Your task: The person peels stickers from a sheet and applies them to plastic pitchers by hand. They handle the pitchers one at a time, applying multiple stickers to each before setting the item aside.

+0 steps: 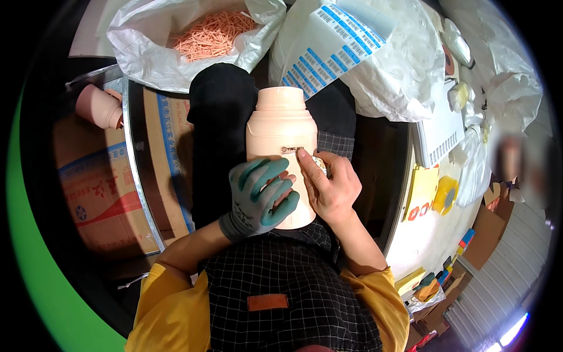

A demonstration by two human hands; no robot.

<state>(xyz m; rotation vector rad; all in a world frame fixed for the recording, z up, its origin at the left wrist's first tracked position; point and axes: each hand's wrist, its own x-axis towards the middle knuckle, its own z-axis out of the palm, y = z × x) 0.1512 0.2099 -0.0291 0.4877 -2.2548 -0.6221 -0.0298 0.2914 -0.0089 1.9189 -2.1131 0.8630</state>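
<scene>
So, flask: the pale pink flask [281, 146] lies on your lap, cap end away from you, held between both hands above your checked apron [281, 287]
Left hand: your gloved left hand [261, 196] wraps the lower body of the flask, fingers curled round it; it steadies the flask
Right hand: your bare right hand [331, 185] presses against the flask's side; thumb and forefinger are pinched narrow on a small shiny sticker [318, 162] at the edge of the printed mark
Done so far: as I judge it, the flask is assembled and capped; the sticker has reached the wall but one edge looks unpressed
Left to do: likely smoothing the sticker flat; whether it is fully stuck you cannot tell from here
Nearby: a second pink flask [99, 107] rests to your left on a cardboard box [97, 188]; a white sack of pink sticks [211, 35] sits well beyond; yellow label sheets [423, 190] lie on the table to your right
</scene>
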